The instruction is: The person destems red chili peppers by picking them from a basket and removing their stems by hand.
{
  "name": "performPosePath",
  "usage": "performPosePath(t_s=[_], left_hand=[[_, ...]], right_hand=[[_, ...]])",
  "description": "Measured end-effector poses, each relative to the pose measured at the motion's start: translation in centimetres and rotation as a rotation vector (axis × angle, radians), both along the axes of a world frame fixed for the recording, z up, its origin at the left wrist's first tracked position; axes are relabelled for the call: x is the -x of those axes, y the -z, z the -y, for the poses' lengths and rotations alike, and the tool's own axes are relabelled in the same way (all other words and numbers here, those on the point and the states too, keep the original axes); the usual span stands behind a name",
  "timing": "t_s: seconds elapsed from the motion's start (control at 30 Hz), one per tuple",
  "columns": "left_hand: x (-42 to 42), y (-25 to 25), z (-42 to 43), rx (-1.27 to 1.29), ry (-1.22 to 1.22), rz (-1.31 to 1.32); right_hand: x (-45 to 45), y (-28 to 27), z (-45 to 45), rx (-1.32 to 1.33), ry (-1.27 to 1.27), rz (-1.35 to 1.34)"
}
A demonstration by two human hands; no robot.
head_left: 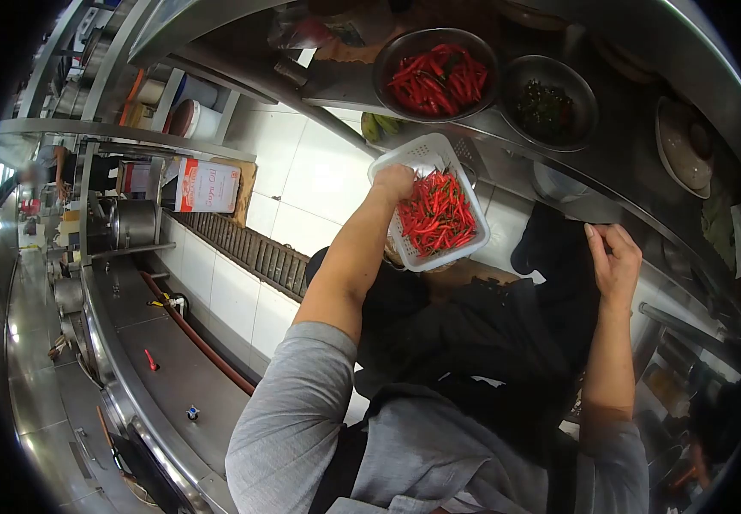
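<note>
A pale plastic basket (471, 195) with perforated walls holds many small red chillies (439, 214), some with green stems. My left hand (394, 182) is closed at the basket's left side, reaching over its rim. Its fingertips are partly hidden, so what they grip cannot be made out. Off to the right, my right hand (617, 261) rests by my black-clad knee (559, 244), fingers loosely bent and the foremost digit stretched out, with no object visible in it.
A steel bowl of larger red chillies (439, 81) and a bowl with dark green bits (546, 107) stand on the shelf ahead. Beside them lies a lidded dish (687, 150). A floor drain grate (238, 253) runs left of me. One red chilli (150, 360) lies on the left counter.
</note>
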State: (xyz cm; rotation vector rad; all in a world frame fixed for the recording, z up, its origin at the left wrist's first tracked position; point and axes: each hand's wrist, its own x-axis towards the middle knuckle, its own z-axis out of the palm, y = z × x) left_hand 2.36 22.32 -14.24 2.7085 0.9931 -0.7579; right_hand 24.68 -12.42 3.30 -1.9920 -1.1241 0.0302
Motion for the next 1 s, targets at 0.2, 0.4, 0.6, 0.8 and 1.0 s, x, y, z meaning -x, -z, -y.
performPosePath(t_s=[0.2,0.4,0.6,0.8,1.0], left_hand=[[0.1,0.5,0.1,0.012,-0.095,0.066],[1.2,3.3,-1.2,0.04,-0.046,0.267],[0.4,2.3,-0.9,0.095,-0.104,0.018],[0.4,1.5,-0.1,0.062,-0.175,0.114],[0.5,2.3,-0.9,0.061,-0.159,0.129]], right_hand=[[0.0,0.0,0.1,0.009,-0.001,0.007],[0.0,0.0,0.6,0.013,0.01,0.014],[0.1,-0.2,0.8,0.034,0.013,0.026],[0.1,-0.1,0.8,0.032,0.012,0.051],[0.1,0.2,0.6,0.031,0.015,0.022]])
